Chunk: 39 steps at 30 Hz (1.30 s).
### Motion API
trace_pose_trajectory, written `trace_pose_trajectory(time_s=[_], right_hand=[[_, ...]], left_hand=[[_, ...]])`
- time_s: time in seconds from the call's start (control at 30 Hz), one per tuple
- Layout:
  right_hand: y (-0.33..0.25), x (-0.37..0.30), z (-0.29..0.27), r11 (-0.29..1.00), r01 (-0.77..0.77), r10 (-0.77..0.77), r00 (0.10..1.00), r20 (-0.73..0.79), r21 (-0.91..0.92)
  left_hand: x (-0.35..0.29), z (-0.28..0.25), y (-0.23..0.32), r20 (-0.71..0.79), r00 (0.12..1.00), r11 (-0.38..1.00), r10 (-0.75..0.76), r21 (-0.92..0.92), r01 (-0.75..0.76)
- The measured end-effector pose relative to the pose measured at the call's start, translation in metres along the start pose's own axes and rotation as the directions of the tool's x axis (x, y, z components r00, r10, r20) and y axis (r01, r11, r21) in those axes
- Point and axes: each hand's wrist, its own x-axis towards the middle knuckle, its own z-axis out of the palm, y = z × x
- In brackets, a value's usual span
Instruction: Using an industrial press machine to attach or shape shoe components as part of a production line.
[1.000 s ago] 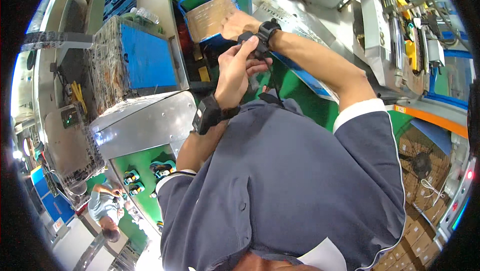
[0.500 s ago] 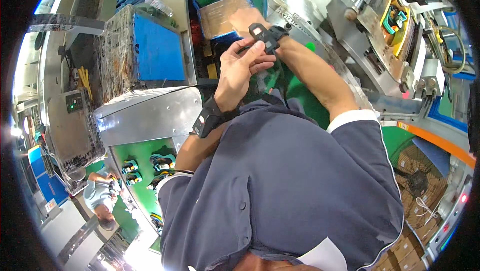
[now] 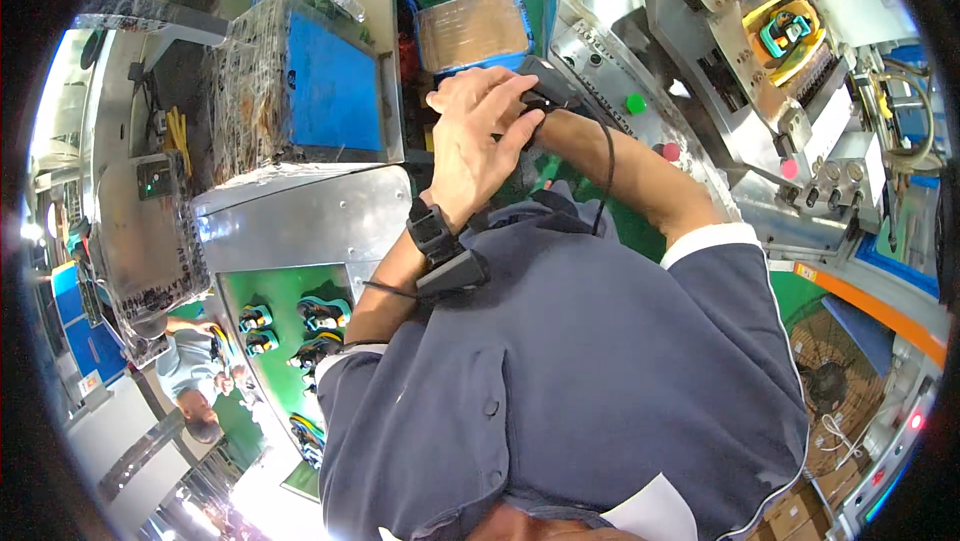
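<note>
My left hand (image 3: 470, 146) lies across my right wrist, its fingers bent and its thumb drawn in against a black wrist strap (image 3: 536, 104). A black box-shaped device (image 3: 550, 79) sits on that wrist, and a thin black cable (image 3: 609, 176) hangs from it. Most of my right hand (image 3: 437, 101) is behind the left one, so its fingers are hidden. On my left wrist is another black strap (image 3: 432, 233), with a black device (image 3: 453, 273) beside it, tilted against my shirt.
Beyond my hands stands a blue-handled cart (image 3: 475, 29) with a cardboard top. A metal machine (image 3: 720, 51) holding a yellow-edged mould (image 3: 785, 36) is at right. Several shoes (image 3: 322, 314) lie on a green surface at left, near a co-worker (image 3: 190, 376). A fan (image 3: 830, 381) stands lower right.
My left hand has moved up and turned over, from touching the device's face to covering my right hand and wrist. The device on my left wrist has swung inward. My view has shifted slightly.
</note>
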Motion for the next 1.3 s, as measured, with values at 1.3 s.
trace_pose_trajectory(time_s=[1.3], right_hand=[[-0.259, 0.07, 0.024, 0.135, 0.322, -0.298, 0.915, 0.272, -0.937]], left_hand=[[-0.066, -0.125, 0.009, -0.373, 0.911, 0.958, -0.175, 0.151, 0.246]])
